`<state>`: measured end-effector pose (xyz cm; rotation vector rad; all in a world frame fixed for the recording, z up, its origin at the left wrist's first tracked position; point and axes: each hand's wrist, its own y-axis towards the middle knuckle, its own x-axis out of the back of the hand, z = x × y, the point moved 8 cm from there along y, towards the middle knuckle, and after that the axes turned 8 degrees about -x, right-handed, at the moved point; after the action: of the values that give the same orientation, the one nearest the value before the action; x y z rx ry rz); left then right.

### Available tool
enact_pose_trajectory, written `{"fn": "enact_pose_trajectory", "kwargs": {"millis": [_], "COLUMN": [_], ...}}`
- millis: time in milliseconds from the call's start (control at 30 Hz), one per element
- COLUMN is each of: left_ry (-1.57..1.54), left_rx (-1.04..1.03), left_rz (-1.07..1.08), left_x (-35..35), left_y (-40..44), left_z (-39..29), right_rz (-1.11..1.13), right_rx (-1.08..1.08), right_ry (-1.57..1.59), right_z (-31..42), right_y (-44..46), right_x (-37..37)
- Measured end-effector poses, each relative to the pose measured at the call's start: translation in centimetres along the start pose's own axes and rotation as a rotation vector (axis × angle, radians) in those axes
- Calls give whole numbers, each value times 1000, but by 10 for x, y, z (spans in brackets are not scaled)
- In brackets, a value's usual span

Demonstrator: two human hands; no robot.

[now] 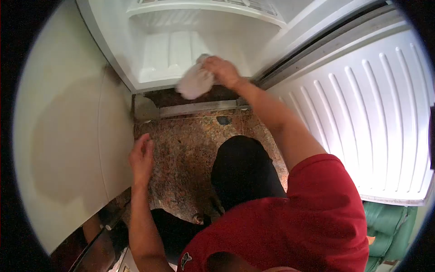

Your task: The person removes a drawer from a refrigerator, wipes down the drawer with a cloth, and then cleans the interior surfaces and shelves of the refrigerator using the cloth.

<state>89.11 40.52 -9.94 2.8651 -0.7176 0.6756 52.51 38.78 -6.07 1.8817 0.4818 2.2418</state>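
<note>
My right hand (222, 71) is closed around the upper end of a whitish cloth (195, 83), which hangs down, slightly blurred, at the front lip of an open fridge compartment (154, 50). The compartment is white, with a ridged floor and a shelf edge above it. Lower left, my left hand (142, 156) is held over the floor beside a pale cabinet-like panel, its fingers partly spread and nothing visible in them.
To the right stands the fridge door (362, 109), swung wide, with ribbed white lining. A pale flat panel (68, 136) borders the left side. Beneath me is a mottled brown floor (181, 158). Green padded material (385, 226) lies behind the door at lower right.
</note>
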Motion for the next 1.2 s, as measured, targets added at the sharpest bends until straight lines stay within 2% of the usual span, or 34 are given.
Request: {"fn": "enact_pose_trajectory", "kwargs": {"millis": [133,200,300,400,467,533,567,600,667,767,867,967,1067,1167,1200], "left_ry": [-22,55,129,33,-3,34,55,61,80,34,93,-19,4,100,80], "left_rx": [-18,7,60,6,-7,-20,-26,-12,27,2,-17,-37,-67,16,-8], "left_rz": [-7,26,67,41,29,41,47,60,84,90,117,53,33,135,118], "left_x": [-5,-1,0,-5,-4,-4,-4,-5,-6,-11,-9,-8,-3,-1,-1], "left_y": [-3,-2,-5,-2,-1,1,3,2,-1,-2,-4,-6,-9,-9,-9], "left_z": [11,4,-8,2,3,0,-3,-6,-12,-9,-10,3,-1,-21,-24], "right_rz": [87,335,366,197,79,74,126,158,227,323,176,-48,-135,-111,7], "right_rx": [-159,-428,-316,-442,-258,-297,-424,-440,-468,-686,-802,-972,-1102,-998,-963], "right_ry": [-493,-704,-805,-790,-796,-698,-596,-569,-504,-417,-294,-381,-299,-240,-185], "right_z": [-67,-112,-95,-78,-74,-46,-22,-26,-42,-72,-73,-70,-70,-59,-60], "right_y": [14,23,24,11,-11,-29,-35,-43,-64,-91,-89,-84,-82,-85,-80], "right_x": [19,26,17,22,8,29,51,50,35,21,34,28,26,30,27]}}
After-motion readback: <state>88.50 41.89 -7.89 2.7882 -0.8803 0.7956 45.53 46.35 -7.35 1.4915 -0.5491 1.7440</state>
